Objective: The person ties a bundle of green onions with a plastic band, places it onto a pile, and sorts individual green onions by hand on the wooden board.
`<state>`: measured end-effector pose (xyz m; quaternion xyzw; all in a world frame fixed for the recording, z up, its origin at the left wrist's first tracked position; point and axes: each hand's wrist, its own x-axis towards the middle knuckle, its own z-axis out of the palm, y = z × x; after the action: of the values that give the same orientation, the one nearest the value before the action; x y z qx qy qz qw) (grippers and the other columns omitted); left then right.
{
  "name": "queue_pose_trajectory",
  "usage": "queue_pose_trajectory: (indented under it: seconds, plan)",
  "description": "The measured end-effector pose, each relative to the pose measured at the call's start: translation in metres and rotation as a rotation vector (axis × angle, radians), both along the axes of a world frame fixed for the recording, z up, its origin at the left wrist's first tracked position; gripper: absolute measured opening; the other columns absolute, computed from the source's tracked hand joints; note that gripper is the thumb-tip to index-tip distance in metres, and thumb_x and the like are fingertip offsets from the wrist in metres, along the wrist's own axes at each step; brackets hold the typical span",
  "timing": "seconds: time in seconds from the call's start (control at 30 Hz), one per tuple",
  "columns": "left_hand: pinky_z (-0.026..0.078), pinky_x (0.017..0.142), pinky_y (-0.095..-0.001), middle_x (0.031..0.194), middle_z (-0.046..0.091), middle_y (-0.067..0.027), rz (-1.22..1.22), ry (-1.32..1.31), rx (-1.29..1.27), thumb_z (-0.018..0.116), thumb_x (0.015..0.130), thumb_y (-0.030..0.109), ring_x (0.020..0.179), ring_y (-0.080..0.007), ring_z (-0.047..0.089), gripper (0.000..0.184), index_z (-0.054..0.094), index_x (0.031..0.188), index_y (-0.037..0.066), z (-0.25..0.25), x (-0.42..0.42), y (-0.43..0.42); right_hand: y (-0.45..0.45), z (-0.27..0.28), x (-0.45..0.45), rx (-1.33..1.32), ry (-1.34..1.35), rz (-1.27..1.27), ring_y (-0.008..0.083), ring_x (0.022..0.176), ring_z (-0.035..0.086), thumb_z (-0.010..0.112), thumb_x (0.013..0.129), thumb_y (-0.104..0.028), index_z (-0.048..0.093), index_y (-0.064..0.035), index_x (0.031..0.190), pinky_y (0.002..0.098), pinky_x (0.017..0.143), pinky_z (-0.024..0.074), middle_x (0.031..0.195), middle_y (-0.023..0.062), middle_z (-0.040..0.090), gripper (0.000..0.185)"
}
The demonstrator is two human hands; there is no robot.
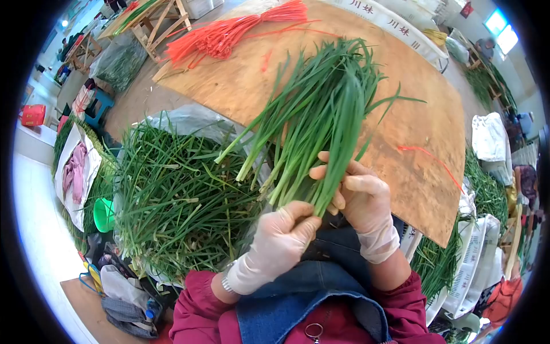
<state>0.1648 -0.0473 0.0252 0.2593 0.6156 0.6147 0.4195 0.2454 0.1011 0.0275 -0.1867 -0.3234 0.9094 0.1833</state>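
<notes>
A bunch of long green stalks point(321, 109) lies across the wooden board, its pale ends toward me and its leaf tips toward the far side. Gloved, my left hand point(275, 243) pinches the pale lower ends of some stalks. My right hand point(361, 198), also gloved, is curled round the same stalks a little higher up, with its fingertips bare. Other stalks of the bunch rest on the board beside the held ones.
The wooden board point(424, 114) carries a pile of red ties point(229, 37) at its far left and a loose red tie point(427, 152) on the right. Left of it, a plastic-lined heap of loose greens point(183, 195) stands near a green cup point(103, 215). White sacks point(472, 264) stand at right.
</notes>
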Motion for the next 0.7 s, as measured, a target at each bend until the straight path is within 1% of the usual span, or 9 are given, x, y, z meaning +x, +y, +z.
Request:
queue_pose_trajectory:
  seconds: [0.07, 0.13, 0.23, 0.27, 0.3, 0.37, 0.57, 0.6, 0.7]
  plan:
    - [0.043, 0.05, -0.0248, 0.065, 0.059, -0.0068, 0.015, 0.417, 0.037, 0.067, 0.077, 0.004, 0.054, -0.0112, 0.054, 0.011, 0.061, 0.085, -0.001, -0.002, 0.005, 0.0, -0.001, 0.001, 0.007, 0.083, -0.109, 0.0, 0.0094, 0.046, 0.044, 0.058, 0.08, -0.019, 0.048, 0.0053, 0.118, 0.0226, 0.045, 0.0373, 0.084, 0.012, 0.063, 0.047]
    - [0.044, 0.051, -0.0277, 0.064, 0.059, -0.0108, -0.052, 0.601, 0.092, 0.069, 0.075, 0.004, 0.054, -0.0158, 0.057, 0.01, 0.061, 0.081, 0.001, -0.002, 0.006, -0.003, -0.003, 0.007, 0.009, 0.214, -0.286, -0.031, 0.0081, 0.042, 0.041, 0.059, 0.08, -0.017, 0.052, 0.0049, 0.113, 0.02, 0.04, 0.0317, 0.069, 0.0064, 0.058, 0.04]
    - [0.044, 0.049, -0.0286, 0.066, 0.06, -0.0119, -0.081, 0.782, 0.17, 0.069, 0.074, 0.005, 0.055, -0.0173, 0.059, 0.009, 0.062, 0.08, 0.003, 0.003, -0.009, -0.014, -0.002, 0.006, 0.01, 0.187, -0.326, -0.104, 0.0074, 0.04, 0.039, 0.056, 0.082, -0.015, 0.056, 0.0037, 0.106, 0.0197, 0.037, 0.0291, 0.064, 0.0041, 0.056, 0.03]
    - [0.043, 0.047, -0.0256, 0.064, 0.059, -0.0074, 0.084, 0.757, 0.142, 0.068, 0.077, 0.007, 0.052, -0.0138, 0.056, 0.008, 0.062, 0.079, 0.003, 0.0, -0.018, -0.017, 0.001, 0.006, 0.012, 0.149, -0.31, -0.152, 0.0076, 0.043, 0.042, 0.054, 0.083, -0.014, 0.058, 0.0038, 0.101, 0.0189, 0.039, 0.0297, 0.062, 0.0034, 0.055, 0.025]
    - [0.039, 0.045, -0.0213, 0.063, 0.057, -0.0018, 0.25, 0.567, 0.025, 0.064, 0.081, 0.008, 0.05, -0.0082, 0.051, 0.005, 0.062, 0.082, 0.003, 0.001, -0.026, -0.021, 0.005, 0.001, 0.013, 0.183, -0.309, -0.221, 0.0091, 0.047, 0.045, 0.053, 0.084, -0.015, 0.058, 0.0046, 0.101, 0.0197, 0.041, 0.0305, 0.063, 0.0032, 0.056, 0.026]
    - [0.033, 0.042, -0.018, 0.063, 0.056, 0.0, 0.436, 0.339, -0.075, 0.057, 0.087, 0.007, 0.047, -0.0038, 0.042, 0.007, 0.062, 0.088, 0.002, 0.0, -0.05, -0.023, 0.015, -0.001, 0.02, 0.177, -0.188, -0.197, 0.0132, 0.055, 0.053, 0.051, 0.086, -0.016, 0.058, 0.0053, 0.102, 0.0217, 0.047, 0.0407, 0.064, 0.0045, 0.057, 0.028]
    - [0.036, 0.042, -0.0198, 0.063, 0.06, -0.0037, 0.105, 0.408, -0.429, 0.061, 0.087, 0.023, 0.046, -0.0058, 0.047, 0.024, 0.063, 0.09, -0.001, -0.021, -0.051, -0.012, 0.017, 0.003, 0.013, -0.04, -0.125, -0.112, 0.0219, 0.07, 0.063, 0.049, 0.089, -0.019, 0.052, 0.0059, 0.11, 0.0334, 0.06, 0.0547, 0.074, 0.0084, 0.061, 0.033]
    - [0.035, 0.042, -0.0197, 0.063, 0.06, -0.0035, 0.123, 0.283, -0.402, 0.06, 0.087, 0.022, 0.046, -0.0058, 0.047, 0.023, 0.064, 0.089, -0.001, -0.022, -0.048, -0.009, 0.015, 0.007, 0.007, -0.118, -0.144, -0.151, 0.018, 0.062, 0.059, 0.048, 0.09, -0.017, 0.05, 0.0059, 0.112, 0.0273, 0.05, 0.0495, 0.077, 0.0079, 0.061, 0.031]
    - [0.036, 0.042, -0.0197, 0.063, 0.059, -0.0035, 0.148, 0.098, -0.34, 0.06, 0.087, 0.02, 0.046, -0.0059, 0.047, 0.021, 0.063, 0.088, -0.001, -0.024, -0.036, -0.001, 0.02, -0.001, -0.005, -0.213, 0.019, -0.054, 0.0125, 0.054, 0.052, 0.049, 0.09, -0.014, 0.052, 0.005, 0.107, 0.0218, 0.041, 0.039, 0.076, 0.0068, 0.059, 0.026]
